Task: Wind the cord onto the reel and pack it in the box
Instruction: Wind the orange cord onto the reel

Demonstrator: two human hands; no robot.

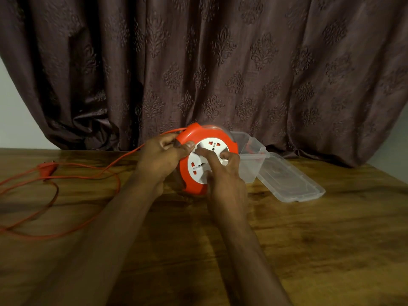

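Note:
An orange cord reel with a white socket face stands on edge at the middle of the wooden table. My left hand grips its upper left rim, thumb over the orange edge. My right hand lies over the white face with curled fingers on the centre knob. The orange cord leaves the top of the reel and runs left in loose loops on the table, ending in an orange plug. A clear plastic box stands open just right of the reel.
The box's clear lid lies flat, hinged open toward the right. A dark patterned curtain hangs right behind the table's far edge. The cord loops cover the table's left side.

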